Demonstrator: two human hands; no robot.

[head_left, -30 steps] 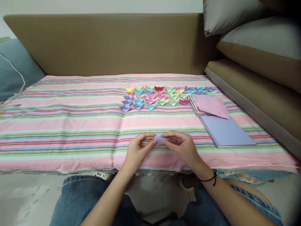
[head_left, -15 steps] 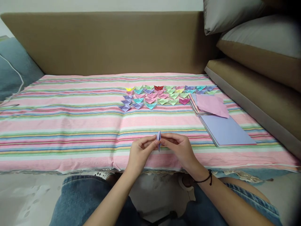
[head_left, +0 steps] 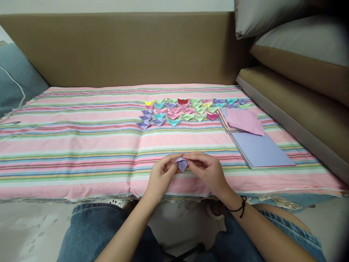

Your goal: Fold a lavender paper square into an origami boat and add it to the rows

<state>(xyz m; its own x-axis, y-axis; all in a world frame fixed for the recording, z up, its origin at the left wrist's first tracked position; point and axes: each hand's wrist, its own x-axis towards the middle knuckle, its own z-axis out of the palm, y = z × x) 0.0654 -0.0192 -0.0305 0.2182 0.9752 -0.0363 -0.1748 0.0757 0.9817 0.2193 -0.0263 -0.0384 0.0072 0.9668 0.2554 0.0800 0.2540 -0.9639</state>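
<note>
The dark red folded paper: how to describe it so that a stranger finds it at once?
On the pink striped cloth, small folded papers lie in rows near the far edge. The dark red folded paper sits in the farthest row, near its middle. It is the only deep red one; its neighbours are pale.

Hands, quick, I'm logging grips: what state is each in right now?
Left hand: closed, fingertips pinching the lilac folded paper.
Right hand: closed, pinching the same paper from the other side.
</note>
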